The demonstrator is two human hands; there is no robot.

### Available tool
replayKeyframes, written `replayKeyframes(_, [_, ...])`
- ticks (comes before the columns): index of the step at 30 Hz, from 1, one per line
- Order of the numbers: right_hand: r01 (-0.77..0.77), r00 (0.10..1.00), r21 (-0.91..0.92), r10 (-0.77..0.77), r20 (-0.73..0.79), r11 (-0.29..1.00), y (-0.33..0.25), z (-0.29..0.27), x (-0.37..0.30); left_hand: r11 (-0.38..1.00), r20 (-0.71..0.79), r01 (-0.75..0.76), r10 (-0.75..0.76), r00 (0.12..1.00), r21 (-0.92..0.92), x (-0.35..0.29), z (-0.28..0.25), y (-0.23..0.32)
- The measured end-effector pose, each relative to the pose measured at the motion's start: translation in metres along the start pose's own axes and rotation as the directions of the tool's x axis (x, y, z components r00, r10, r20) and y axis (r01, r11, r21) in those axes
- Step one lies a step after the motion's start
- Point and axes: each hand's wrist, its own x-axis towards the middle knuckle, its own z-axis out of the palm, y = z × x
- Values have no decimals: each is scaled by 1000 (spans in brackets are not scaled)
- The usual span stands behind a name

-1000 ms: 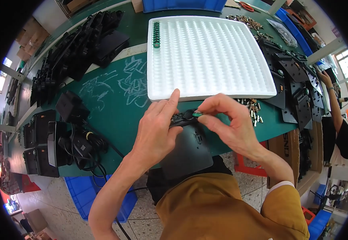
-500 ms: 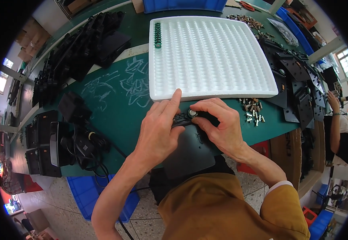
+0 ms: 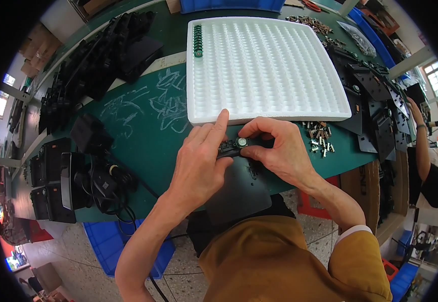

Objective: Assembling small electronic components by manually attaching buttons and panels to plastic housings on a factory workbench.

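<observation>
My left hand point(image 3: 198, 158) grips the left side of a black plastic assembly with a flat plate point(image 3: 239, 199), its index finger stretched toward the foam tray's front edge. At the assembly's upper end sits a small round silver-topped part point(image 3: 241, 142). My right hand point(image 3: 279, 151) has thumb and forefinger closed around that round part; its lower portion is hidden. Just beyond both hands lies a white foam tray point(image 3: 219, 111) with rows of hollows. One short column of green round parts point(image 3: 198, 40) fills its far left corner.
Small metal pieces point(image 3: 319, 138) lie right of my hands. Black plate assemblies point(image 3: 375, 105) pile up at the right, others point(image 3: 98, 55) at the far left. Black adapters and cables point(image 3: 105, 181) lie left. A blue bin point(image 3: 128, 246) stands below the table; a co-worker's arm point(image 3: 420, 136) shows at right.
My right hand's fingers have shifted slightly, and the round part's top shows more plainly. My left hand keeps its hold. The co-worker's arm at right has risen a little.
</observation>
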Motion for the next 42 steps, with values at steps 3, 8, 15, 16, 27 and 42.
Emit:
replayKeyframes(3, [-6,1000,-21,7,19,1000,-2,-1,1,1000,0,-6,6,1000,0,0,0,-1])
replayKeyframes(8, [-5,1000,-19,6,26,1000,-2,-1,0,1000,-9,-7,7,1000,13,-1,-1,1])
replayKeyframes(15, [38,999,36,-38,-10,999,-5,-11,-13,1000,0,-12,12,1000,15,0,-1,1])
replayKeyframes(16, [31,999,21,-30,-32,999,-8,-16,-19,1000,4,-9,9,1000,10,1,0,1])
replayKeyframes(27, [67,963,-441,-174,-207,895,17,-84,-65,999,42,39,-40,998,15,1,-5,7])
replayKeyframes(42, [142,969,-610,-236,-76,779,35,-80,-67,998,47,44,-45,998,34,3,-3,8])
